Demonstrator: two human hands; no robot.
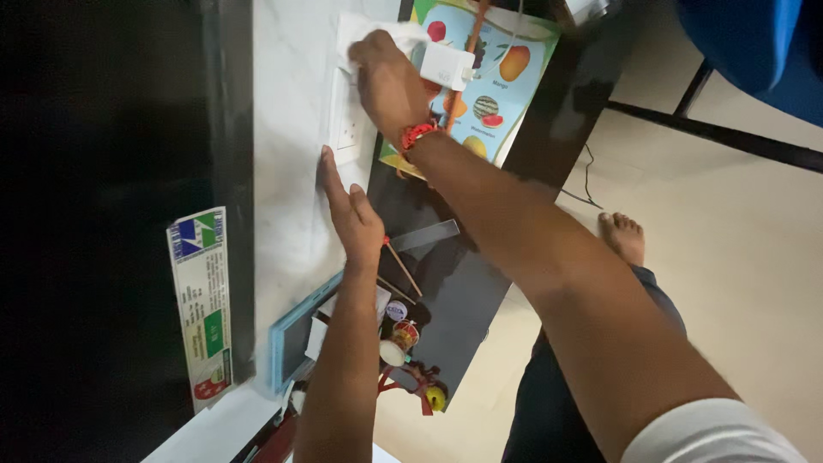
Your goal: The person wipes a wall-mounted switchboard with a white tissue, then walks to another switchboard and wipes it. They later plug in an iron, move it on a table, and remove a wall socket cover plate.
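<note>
While the right hand point(390, 81) pressed a crumpled white cloth point(377, 34) against the white wall switch plate point(347, 120), its fingers were curled, pinching the cloth just above the plate. Below those fingers, the left hand point(351, 214) lay flat on the pale marble wall point(287, 171), fingers pressed together. A white plug-in charger point(446, 64) sat just beside the right hand's knuckles, before a colourful fruit chart point(506, 77).

1 head camera looks down, close, rolled sideways.

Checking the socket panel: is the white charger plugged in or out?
In: the white charger sits on the switch panel, beside the right hand.
</note>
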